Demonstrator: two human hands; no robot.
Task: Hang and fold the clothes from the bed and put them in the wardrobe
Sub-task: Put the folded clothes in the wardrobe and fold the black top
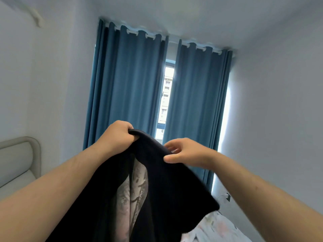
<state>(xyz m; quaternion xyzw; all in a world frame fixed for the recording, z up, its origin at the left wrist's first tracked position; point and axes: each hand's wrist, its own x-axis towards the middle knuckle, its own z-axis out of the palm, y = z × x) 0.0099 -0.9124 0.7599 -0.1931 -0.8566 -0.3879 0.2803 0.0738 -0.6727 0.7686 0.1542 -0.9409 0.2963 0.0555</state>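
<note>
Left hand [117,135] fisted on black shirt [157,189] edge, right hand [185,152] – fingers loose – pinching it

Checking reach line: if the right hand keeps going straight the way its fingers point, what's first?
The black garment: the right hand points left, fingers at its top edge. Beyond that likely the left hand; depth unclear.

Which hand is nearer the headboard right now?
Left. The left hand grips the black garment on the side toward the headboard; the right hand, pinching the garment's edge, is farther away.
</note>
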